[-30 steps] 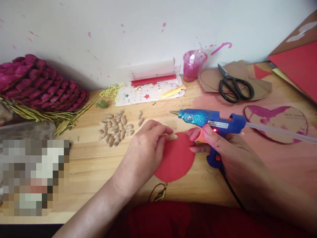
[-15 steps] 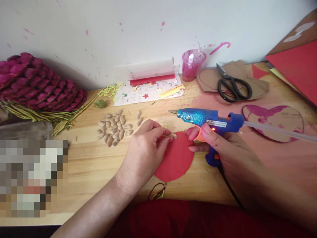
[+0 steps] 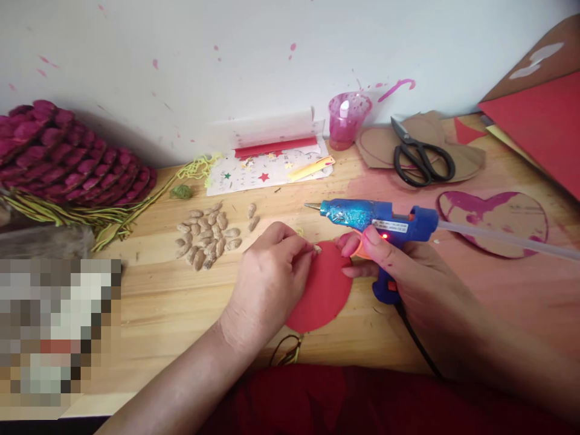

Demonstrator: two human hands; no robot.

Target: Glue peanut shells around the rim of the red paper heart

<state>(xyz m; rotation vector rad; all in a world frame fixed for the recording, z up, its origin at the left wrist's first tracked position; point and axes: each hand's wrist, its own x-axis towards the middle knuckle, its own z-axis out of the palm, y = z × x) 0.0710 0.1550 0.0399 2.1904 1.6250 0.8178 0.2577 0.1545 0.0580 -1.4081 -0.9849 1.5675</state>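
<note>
A red paper disc (image 3: 322,290) lies on the wooden table (image 3: 172,296) in front of me. My left hand (image 3: 272,278) rests on its left edge, fingers pinched on a small peanut shell (image 3: 317,248) at the disc's top edge. My right hand (image 3: 399,266) grips a blue hot glue gun (image 3: 376,220), index finger on the orange trigger, nozzle pointing left above the disc. Its red light is on and a clear glue stick (image 3: 507,237) sticks out the back.
A pile of peanut shells (image 3: 206,237) lies left of the disc. Pink-painted shell craft (image 3: 67,157) with yellow-green strands sits far left. Black scissors (image 3: 419,158) on cardboard, a pink cup (image 3: 347,119), star-sticker sheets (image 3: 267,163), a painted cardboard heart (image 3: 496,219) and red paper (image 3: 539,124) lie behind.
My left fingers have closed tighter on the shell at the disc's top edge. The glue gun has stayed almost in place; the view shifted slightly.
</note>
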